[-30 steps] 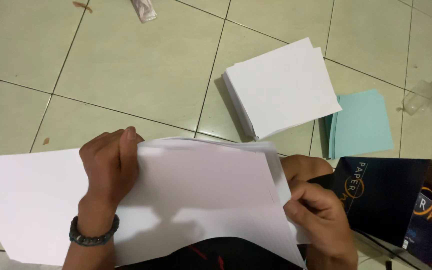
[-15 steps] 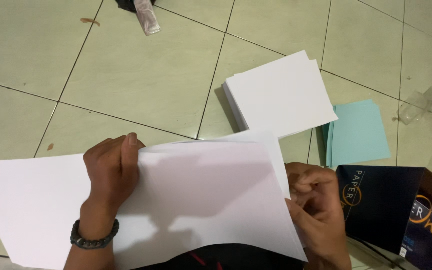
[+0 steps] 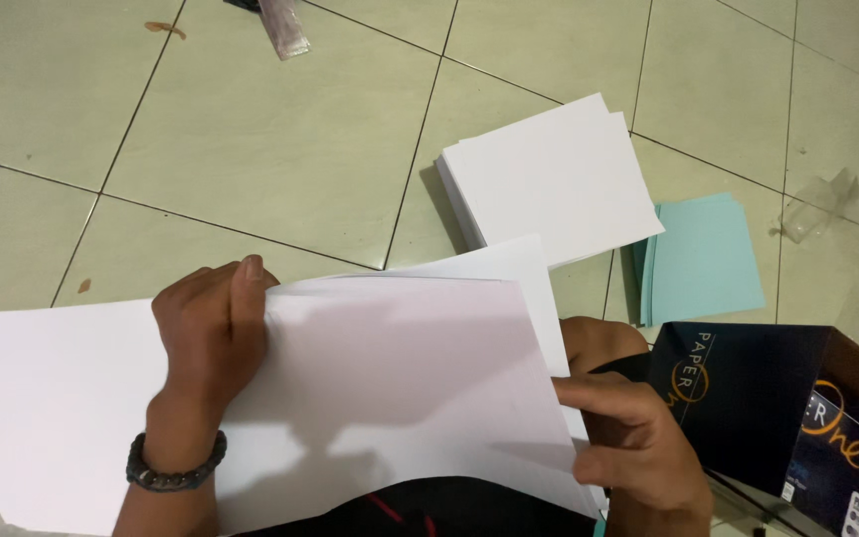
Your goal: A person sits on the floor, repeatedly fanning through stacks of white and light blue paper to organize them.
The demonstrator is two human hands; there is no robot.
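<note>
We log 1 large white sheet (image 3: 370, 398) over our lap: left hand (image 3: 213, 333) curled over its upper edge, right hand (image 3: 638, 447) pinching its right edge; white paper stack (image 3: 549, 179) beyond on the tiled floor (image 3: 251, 149).

An indoor room, likely a home, is suggested by pale green floor tiles (image 3: 280, 149) — paper stacks (image 3: 554, 179), a dark box (image 3: 777, 408) and plastic wrap (image 3: 847, 239) are laid directly on them.

Paper stack (image 3: 554, 184) behind held sheets (image 3: 390, 398), box (image 3: 777, 408) right, card pile (image 3: 698, 259) between
</note>
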